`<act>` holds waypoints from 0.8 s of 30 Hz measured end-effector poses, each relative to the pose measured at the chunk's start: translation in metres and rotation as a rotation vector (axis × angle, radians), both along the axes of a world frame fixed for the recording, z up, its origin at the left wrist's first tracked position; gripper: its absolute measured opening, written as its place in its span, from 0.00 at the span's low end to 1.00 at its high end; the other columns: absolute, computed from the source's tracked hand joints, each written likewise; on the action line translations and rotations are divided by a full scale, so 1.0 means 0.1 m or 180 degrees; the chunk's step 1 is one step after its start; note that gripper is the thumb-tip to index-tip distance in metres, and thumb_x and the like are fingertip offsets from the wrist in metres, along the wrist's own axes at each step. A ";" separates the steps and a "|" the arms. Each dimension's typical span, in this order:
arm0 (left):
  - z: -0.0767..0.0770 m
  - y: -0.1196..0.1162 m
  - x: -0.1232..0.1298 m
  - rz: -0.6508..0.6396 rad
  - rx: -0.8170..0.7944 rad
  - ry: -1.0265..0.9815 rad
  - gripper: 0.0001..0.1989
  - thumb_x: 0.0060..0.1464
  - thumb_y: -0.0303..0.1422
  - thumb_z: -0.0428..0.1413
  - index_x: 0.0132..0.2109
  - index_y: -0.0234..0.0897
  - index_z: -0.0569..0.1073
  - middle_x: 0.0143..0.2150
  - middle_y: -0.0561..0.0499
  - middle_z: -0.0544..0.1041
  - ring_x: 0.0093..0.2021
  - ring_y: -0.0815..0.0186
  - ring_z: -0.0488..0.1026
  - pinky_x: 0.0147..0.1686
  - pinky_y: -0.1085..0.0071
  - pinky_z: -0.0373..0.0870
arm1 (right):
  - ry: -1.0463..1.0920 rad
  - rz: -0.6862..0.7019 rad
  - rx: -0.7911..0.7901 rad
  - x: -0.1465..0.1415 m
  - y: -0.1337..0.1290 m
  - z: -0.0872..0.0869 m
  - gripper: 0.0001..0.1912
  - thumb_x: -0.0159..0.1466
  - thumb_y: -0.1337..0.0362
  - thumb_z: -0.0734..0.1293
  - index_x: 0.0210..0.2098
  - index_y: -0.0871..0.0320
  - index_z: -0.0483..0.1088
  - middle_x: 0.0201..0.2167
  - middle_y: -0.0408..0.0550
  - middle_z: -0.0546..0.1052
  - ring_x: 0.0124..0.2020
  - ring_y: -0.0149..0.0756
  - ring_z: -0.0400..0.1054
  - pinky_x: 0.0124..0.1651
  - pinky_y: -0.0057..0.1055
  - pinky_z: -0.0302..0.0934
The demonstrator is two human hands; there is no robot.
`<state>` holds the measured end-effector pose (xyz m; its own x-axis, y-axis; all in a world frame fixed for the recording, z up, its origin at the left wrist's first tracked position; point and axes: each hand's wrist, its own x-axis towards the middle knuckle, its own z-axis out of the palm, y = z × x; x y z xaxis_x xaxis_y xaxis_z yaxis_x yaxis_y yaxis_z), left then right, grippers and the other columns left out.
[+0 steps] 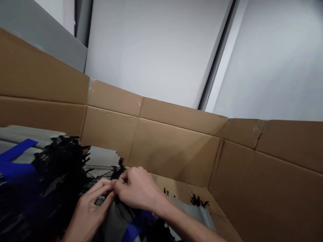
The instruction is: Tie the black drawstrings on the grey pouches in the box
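Note:
My left hand and my right hand meet at the lower middle of the head view, fingertips pinched together. Just beneath their fingers hangs a grey cloth piece, its upper edge at the pinch; the exact grip is partly hidden by the fingers. A blue strip crosses below it. To the left lies a thick stack of grey flat pieces with bunched black ends, and a blue band runs round it. Behind my hands sits a smaller grey stack with black ends.
Tall cardboard walls enclose the stacks at the back and both sides. At the right, another grey bundle with black tips lies on the cardboard bottom. White panels rise beyond the box.

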<state>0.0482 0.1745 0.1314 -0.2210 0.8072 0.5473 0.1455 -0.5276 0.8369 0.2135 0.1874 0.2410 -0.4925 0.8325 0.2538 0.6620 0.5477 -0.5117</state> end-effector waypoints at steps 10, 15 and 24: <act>-0.06 0.03 -0.02 -0.0073 -0.0180 0.0042 0.30 0.52 0.64 0.68 0.29 0.39 0.86 0.37 0.45 0.80 0.41 0.55 0.79 0.42 0.72 0.76 | 0.1192 0.0849 -0.0776 0.34 0.28 -0.30 0.15 0.62 0.56 0.81 0.43 0.57 0.81 0.32 0.41 0.78 0.33 0.31 0.68 0.34 0.24 0.59; -0.08 0.08 -0.10 -0.0207 -0.0388 0.0167 0.28 0.51 0.61 0.69 0.30 0.38 0.85 0.37 0.46 0.79 0.42 0.55 0.78 0.41 0.72 0.75 | 0.1203 0.0802 -0.1017 0.26 0.34 -0.42 0.26 0.55 0.44 0.85 0.42 0.56 0.81 0.28 0.38 0.73 0.29 0.28 0.62 0.31 0.24 0.55; -0.14 0.13 -0.20 -0.0242 -0.0558 0.0117 0.26 0.53 0.57 0.70 0.29 0.37 0.81 0.33 0.52 0.70 0.37 0.61 0.70 0.35 0.75 0.70 | 0.1270 0.0936 -0.0435 0.18 0.32 -0.53 0.14 0.64 0.55 0.80 0.36 0.56 0.75 0.29 0.36 0.69 0.28 0.27 0.59 0.32 0.23 0.53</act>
<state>0.0282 0.1871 0.1172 -0.1382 0.9046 0.4033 0.1430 -0.3847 0.9119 0.2311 0.2199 0.1882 -0.5978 0.7120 0.3683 0.2287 0.5918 -0.7730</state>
